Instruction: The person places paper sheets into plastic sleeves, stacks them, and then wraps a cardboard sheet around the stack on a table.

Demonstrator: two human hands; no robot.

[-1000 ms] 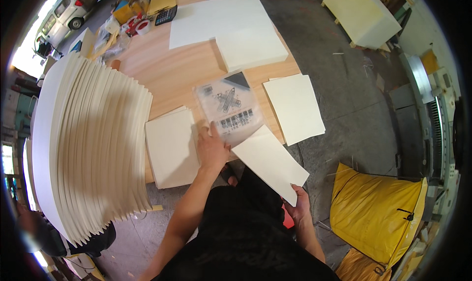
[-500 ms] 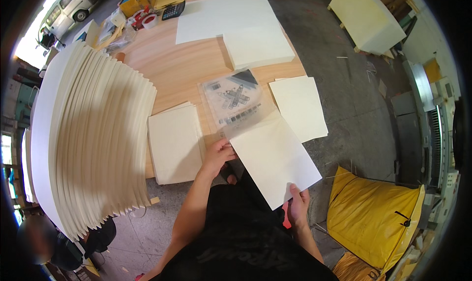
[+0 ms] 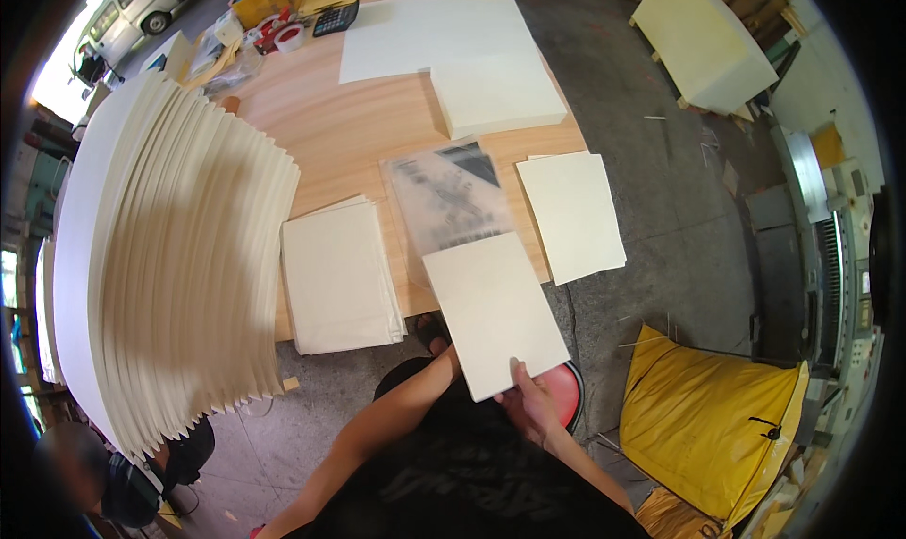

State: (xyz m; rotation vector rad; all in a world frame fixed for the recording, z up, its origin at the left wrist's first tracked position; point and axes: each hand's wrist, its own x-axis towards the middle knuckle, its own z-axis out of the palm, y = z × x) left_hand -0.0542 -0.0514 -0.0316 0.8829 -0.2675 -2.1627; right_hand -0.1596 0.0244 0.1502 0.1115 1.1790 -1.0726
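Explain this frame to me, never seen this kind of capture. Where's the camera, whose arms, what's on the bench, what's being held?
There is no machine here: a person works with bare hands. The one view comes from a wide fisheye camera worn on that person's head, looking down, so straight edges bend near the rim and the forearms enter from the bottom.

The wooden table carries a translucent printed sheet, a cream paper stack at the near edge, another cream stack overhanging the edge, and a thick stack farther back. A large fanned pile of cream sheets fills the left.

The right hand grips the near edge of a cream sheet. The left hand is mostly hidden beneath that sheet, apparently supporting it.
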